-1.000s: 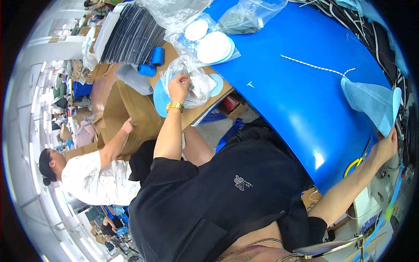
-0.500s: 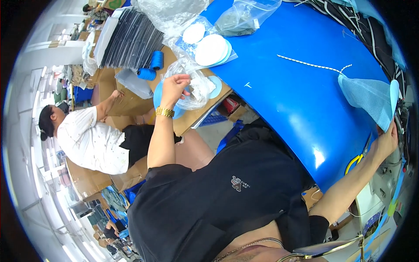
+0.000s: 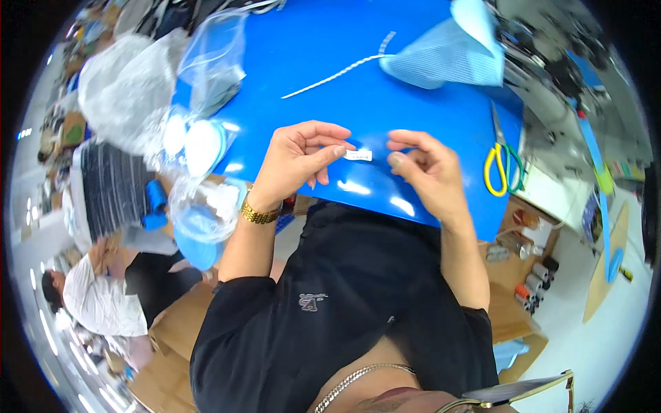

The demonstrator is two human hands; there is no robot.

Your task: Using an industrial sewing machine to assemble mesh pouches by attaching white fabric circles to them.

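Note:
Above the near part of the blue tabletop, my left hand [image 3: 303,157] pinches a small white label [image 3: 359,155] between thumb and fingers. My right hand [image 3: 430,172] faces it just to the right, its fingers half bent and thumb apart, with nothing visible between them. Farther back lies a light blue mesh bag [image 3: 444,58] with a pale round end piece. A white speckled cord [image 3: 330,75] trails from its narrow end to the left.
Scissors [image 3: 498,162] with yellow and green handle loops lie at the table's right. Left are clear plastic bags [image 3: 215,62], white discs [image 3: 204,146] and blue thread spools [image 3: 155,207]. A person in a white shirt [image 3: 93,299] sits at far left. Thread cones [image 3: 533,283] stand lower right.
My left hand has come from the plastic bag at the left, now with a label in it. My right hand has left the mesh bag and moved close to the left hand. The view has turned.

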